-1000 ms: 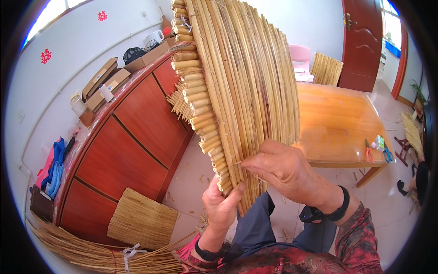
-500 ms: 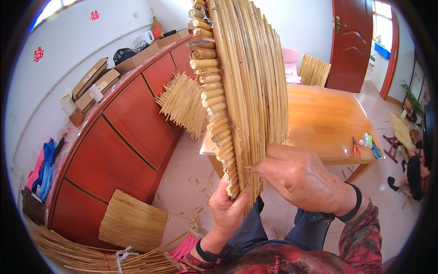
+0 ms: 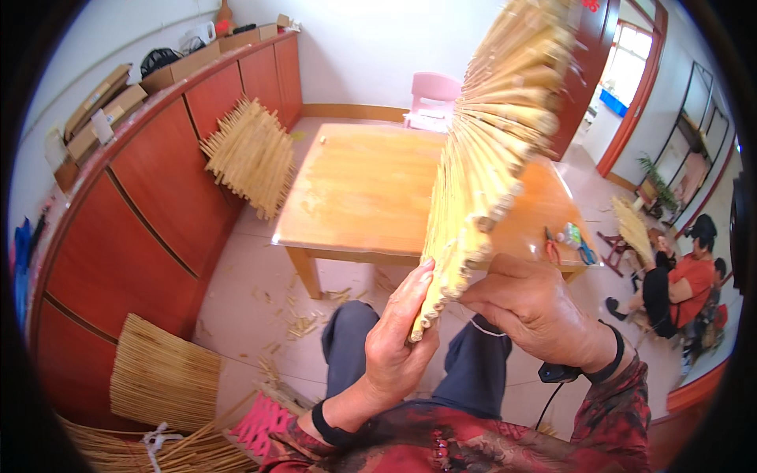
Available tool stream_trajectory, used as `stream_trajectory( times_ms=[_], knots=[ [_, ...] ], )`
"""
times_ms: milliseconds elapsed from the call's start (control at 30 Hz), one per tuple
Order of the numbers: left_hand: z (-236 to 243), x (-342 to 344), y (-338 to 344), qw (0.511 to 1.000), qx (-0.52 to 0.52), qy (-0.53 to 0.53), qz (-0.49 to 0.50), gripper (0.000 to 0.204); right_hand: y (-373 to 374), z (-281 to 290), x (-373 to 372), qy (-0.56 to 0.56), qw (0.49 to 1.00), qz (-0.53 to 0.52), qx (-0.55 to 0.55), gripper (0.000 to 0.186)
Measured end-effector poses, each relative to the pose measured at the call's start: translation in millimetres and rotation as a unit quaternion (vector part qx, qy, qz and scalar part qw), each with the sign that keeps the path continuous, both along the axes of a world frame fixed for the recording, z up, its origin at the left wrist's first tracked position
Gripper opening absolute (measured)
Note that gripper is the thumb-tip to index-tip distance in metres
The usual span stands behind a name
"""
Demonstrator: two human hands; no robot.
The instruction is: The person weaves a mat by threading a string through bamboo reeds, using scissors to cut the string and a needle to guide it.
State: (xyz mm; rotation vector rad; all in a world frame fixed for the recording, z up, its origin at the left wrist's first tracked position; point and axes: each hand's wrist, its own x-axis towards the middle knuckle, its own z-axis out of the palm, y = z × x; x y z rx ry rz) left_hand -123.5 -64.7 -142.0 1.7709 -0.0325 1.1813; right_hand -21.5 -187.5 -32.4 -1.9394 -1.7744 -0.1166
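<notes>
A mat of straw-coloured reed stalks (image 3: 481,158) stands raised in front of me, tilted with its row of cut stalk ends toward me and to the right. My left hand (image 3: 398,339) is closed on its lower corner, thumb on one face. At the edge beside that corner my right hand (image 3: 536,307) is closed in a pinch. A thin white thread (image 3: 490,329) loops down from its fingers; the fingertips are partly hidden behind the mat's edge.
Behind the mat is a wooden table (image 3: 355,197) with red-handled pliers (image 3: 552,246) and a blue-handled tool (image 3: 587,252). More reed mats (image 3: 251,158) lean by the red cabinet (image 3: 158,197). A bundle of stalks (image 3: 158,449) lies lower left. Another person (image 3: 686,284) sits far right.
The mat has turned and tipped to the right, so its cut ends face right instead of left. My right hand stays pinched by the lower edge. The view has shifted rightward.
</notes>
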Motion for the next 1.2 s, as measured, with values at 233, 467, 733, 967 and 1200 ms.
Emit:
stream_trajectory(
  times_ms=[233, 467, 733, 967, 1200],
  knots=[
    [-10.7, 17.5, -13.6, 0.996, 0.051, -0.044, -0.062, 0.055, -41.3, -16.7, 1.5, 0.083, 0.990, -0.105, -0.038, 0.013],
    [-15.8, 21.3, -19.0, 0.994, 0.074, -0.048, -0.072, 0.061, -62.7, -23.2, 0.0, 0.088, 0.982, -0.160, -0.052, 0.011],
    [-12.2, 17.7, -17.4, 0.995, 0.037, -0.047, -0.075, 0.059, -62.9, -14.5, -8.3, 0.082, 0.979, -0.168, -0.079, 0.012],
    [-11.0, 19.5, -16.3, 0.995, 0.044, -0.051, -0.069, 0.057, -60.9, -7.8, -6.2, 0.058, 0.973, -0.173, -0.141, 0.010],
    [-11.1, 19.2, -12.8, 0.995, 0.052, -0.048, -0.071, 0.056, -56.2, -18.0, -13.6, -0.001, 0.992, -0.114, -0.047, 0.006]
  ],
)
